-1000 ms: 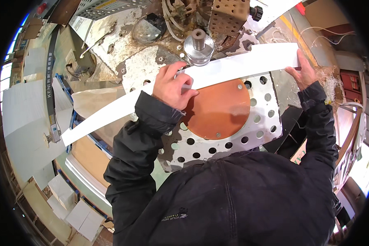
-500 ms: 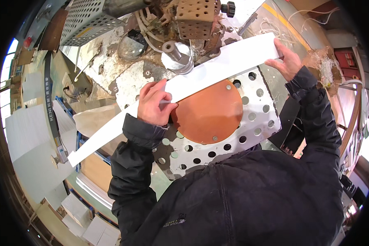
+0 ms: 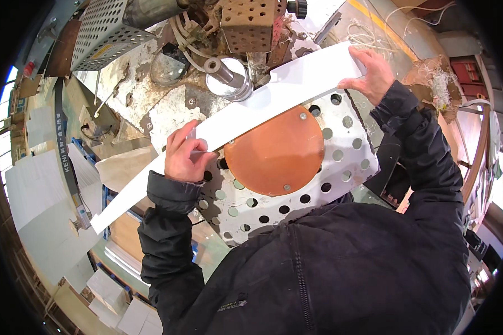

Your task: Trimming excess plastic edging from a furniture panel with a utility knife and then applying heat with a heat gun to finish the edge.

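Observation:
A long, smooth white board strip (image 3: 274, 100) lies aslant from lower left to upper right, passing against a shiny metal roller with an upright shaft (image 3: 229, 82). My left hand (image 3: 184, 156) pinches its near edge left of the middle, thumb beneath the edge and fingers over the top. At the far right end, my right hand (image 3: 373, 77) grips the strip between thumb and fingers. Under the near edge is an orange-brown round plate (image 3: 276, 153) with screws, fixed on a white metal table full of round holes (image 3: 269, 202).
Behind the roller stand a rusty perforated housing (image 3: 246, 28) and a grey perforated guard (image 3: 109, 39), with hoses between them. Large white panels (image 3: 44, 195) are at the left. Shavings and a torn brown sack (image 3: 436, 92) lie at the right.
The strip and both hands have shifted a little left past the roller, and my left hand now sits clear of the round plate's edge. The whole view has also shifted slightly.

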Demonstrator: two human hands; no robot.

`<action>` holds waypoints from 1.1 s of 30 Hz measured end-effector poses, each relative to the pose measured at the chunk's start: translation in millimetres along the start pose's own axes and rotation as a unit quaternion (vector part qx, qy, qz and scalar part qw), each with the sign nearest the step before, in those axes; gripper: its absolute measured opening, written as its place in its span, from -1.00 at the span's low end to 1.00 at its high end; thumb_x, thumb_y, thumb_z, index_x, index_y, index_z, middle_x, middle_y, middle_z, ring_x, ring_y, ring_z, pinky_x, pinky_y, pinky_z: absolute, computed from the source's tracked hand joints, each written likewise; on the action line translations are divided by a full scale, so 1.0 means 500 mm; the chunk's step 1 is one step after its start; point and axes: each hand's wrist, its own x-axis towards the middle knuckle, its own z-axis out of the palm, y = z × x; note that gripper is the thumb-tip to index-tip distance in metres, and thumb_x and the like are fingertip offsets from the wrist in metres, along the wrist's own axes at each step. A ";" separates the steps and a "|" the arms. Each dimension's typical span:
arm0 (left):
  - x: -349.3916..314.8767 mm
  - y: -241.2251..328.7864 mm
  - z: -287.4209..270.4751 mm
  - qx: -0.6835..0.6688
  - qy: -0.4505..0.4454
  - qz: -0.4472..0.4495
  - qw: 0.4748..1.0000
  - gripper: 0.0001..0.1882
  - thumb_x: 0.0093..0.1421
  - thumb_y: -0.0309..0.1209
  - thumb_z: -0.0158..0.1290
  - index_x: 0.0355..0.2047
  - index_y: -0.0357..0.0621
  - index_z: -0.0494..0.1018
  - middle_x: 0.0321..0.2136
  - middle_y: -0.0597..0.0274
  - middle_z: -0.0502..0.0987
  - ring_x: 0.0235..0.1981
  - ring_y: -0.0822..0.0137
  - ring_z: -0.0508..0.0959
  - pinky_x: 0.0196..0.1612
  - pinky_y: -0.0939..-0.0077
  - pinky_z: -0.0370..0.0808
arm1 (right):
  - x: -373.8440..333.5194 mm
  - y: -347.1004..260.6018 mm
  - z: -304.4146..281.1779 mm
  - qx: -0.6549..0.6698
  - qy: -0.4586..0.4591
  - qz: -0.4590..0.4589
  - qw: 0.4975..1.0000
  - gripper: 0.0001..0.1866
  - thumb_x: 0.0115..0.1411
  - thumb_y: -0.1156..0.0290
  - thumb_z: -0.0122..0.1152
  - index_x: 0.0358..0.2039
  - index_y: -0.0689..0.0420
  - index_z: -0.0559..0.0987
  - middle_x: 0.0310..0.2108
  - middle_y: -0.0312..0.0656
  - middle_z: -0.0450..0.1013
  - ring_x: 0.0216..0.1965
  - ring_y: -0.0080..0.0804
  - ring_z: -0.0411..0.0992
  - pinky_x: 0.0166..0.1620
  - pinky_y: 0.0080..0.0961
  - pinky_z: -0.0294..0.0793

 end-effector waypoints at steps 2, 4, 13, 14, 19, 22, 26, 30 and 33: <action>-0.003 -0.003 -0.007 0.012 -0.004 0.003 1.000 -0.70 -0.18 -0.50 0.36 -0.44 -0.13 0.48 0.11 -0.03 0.46 0.10 -0.12 0.39 0.14 0.12 0.34 | -0.002 -0.014 0.002 0.005 -0.002 0.002 1.000 -0.07 -0.15 -0.06 0.53 0.08 0.38 0.43 -0.22 0.10 0.44 -0.17 0.00 0.42 -0.07 -0.26 0.41; -0.007 -0.009 -0.014 0.024 -0.007 0.005 1.000 -0.70 -0.18 -0.50 0.36 -0.44 -0.13 0.48 0.11 -0.04 0.46 0.10 -0.12 0.40 0.14 0.12 0.34 | -0.002 -0.021 0.006 0.009 -0.004 0.004 1.000 -0.07 -0.15 -0.06 0.53 0.08 0.37 0.43 -0.24 0.10 0.44 -0.18 0.00 0.42 -0.08 -0.25 0.41; -0.027 -0.048 -0.047 0.017 -0.046 0.002 0.999 -0.74 -0.18 -0.49 0.36 -0.50 -0.15 0.48 0.13 -0.02 0.45 0.08 -0.13 0.42 0.16 0.12 0.33 | -0.014 -0.061 0.032 -0.028 0.002 -0.022 0.999 -0.06 -0.15 -0.08 0.51 0.09 0.34 0.41 -0.19 0.11 0.46 -0.12 0.04 0.39 -0.05 -0.19 0.40; -0.027 -0.050 -0.051 0.021 -0.047 -0.005 0.999 -0.74 -0.18 -0.50 0.36 -0.51 -0.15 0.48 0.13 -0.01 0.45 0.08 -0.13 0.41 0.15 0.12 0.33 | -0.018 -0.065 0.037 -0.027 0.009 -0.020 0.999 -0.07 -0.15 -0.08 0.51 0.09 0.33 0.41 -0.18 0.10 0.46 -0.11 0.04 0.39 -0.04 -0.19 0.40; -0.036 -0.062 -0.069 0.024 -0.055 -0.021 0.998 -0.74 -0.18 -0.51 0.36 -0.52 -0.15 0.47 0.14 0.02 0.45 0.08 -0.12 0.41 0.12 0.15 0.37 | -0.029 -0.084 0.050 -0.018 0.026 -0.028 0.999 -0.08 -0.16 -0.06 0.52 0.08 0.32 0.40 -0.17 0.09 0.46 -0.10 0.05 0.38 -0.03 -0.19 0.38; -0.032 -0.068 -0.067 0.037 -0.061 -0.001 0.997 -0.74 -0.19 -0.50 0.36 -0.52 -0.15 0.47 0.14 0.01 0.45 0.06 -0.13 0.41 0.10 0.14 0.39 | -0.038 -0.098 0.042 -0.008 0.016 -0.008 1.000 -0.07 -0.17 0.02 0.55 0.11 0.32 0.38 -0.16 0.09 0.46 -0.08 0.05 0.38 0.02 -0.19 0.36; -0.011 -0.015 -0.013 0.025 -0.005 0.025 0.999 -0.72 -0.17 -0.46 0.38 -0.47 -0.15 0.49 0.10 0.00 0.48 0.03 -0.13 0.42 0.08 0.13 0.39 | -0.053 -0.117 0.037 -0.024 0.007 -0.002 1.000 -0.08 -0.15 -0.09 0.50 0.09 0.29 0.40 -0.19 0.06 0.46 -0.11 0.02 0.37 -0.01 -0.21 0.38; 0.047 0.061 0.050 -0.012 0.019 0.096 0.995 -0.71 -0.19 -0.44 0.36 -0.47 -0.11 0.46 0.07 -0.02 0.48 -0.03 -0.14 0.43 0.07 0.13 0.36 | -0.055 -0.129 0.039 -0.032 -0.014 0.010 0.999 -0.04 -0.15 -0.13 0.48 0.12 0.31 0.41 -0.19 0.06 0.46 -0.11 -0.01 0.37 -0.03 -0.23 0.39; 0.082 0.092 0.080 -0.049 -0.003 0.094 0.994 -0.70 -0.16 -0.46 0.34 -0.41 -0.12 0.47 0.13 -0.17 0.41 0.00 -0.17 0.40 0.09 0.15 0.37 | -0.049 -0.137 0.043 -0.032 -0.015 0.004 0.999 -0.02 -0.17 -0.15 0.48 0.11 0.33 0.43 -0.21 0.05 0.45 -0.12 -0.02 0.37 -0.03 -0.25 0.40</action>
